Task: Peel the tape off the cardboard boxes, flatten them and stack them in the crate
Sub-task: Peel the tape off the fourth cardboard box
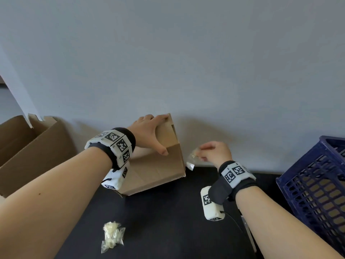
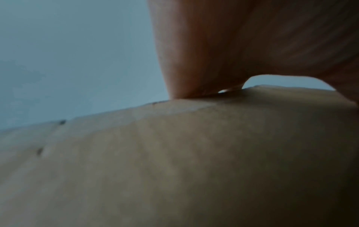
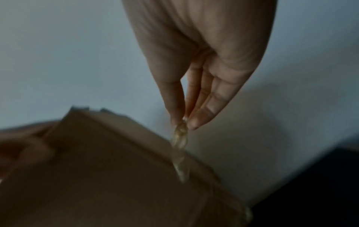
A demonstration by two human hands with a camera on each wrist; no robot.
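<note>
A small brown cardboard box (image 1: 155, 169) stands tilted on the dark table against the wall. My left hand (image 1: 151, 133) lies over its top far edge, fingers wrapped over the edge and thumb down the side; the left wrist view shows the box face (image 2: 174, 161) close up. To the right of the box, my right hand (image 1: 211, 152) pinches a crumpled strip of clear tape (image 1: 192, 158) between thumb and fingertips. In the right wrist view the tape strip (image 3: 180, 147) hangs twisted from my fingertips (image 3: 192, 121) in front of the box (image 3: 108, 169).
A blue plastic crate (image 1: 317, 187) with cardboard inside stands at the right edge. A larger open cardboard box (image 1: 31, 152) sits at the left. A ball of peeled tape (image 1: 112, 236) lies on the dark table (image 1: 168, 221) near me. A pale wall rises right behind the boxes.
</note>
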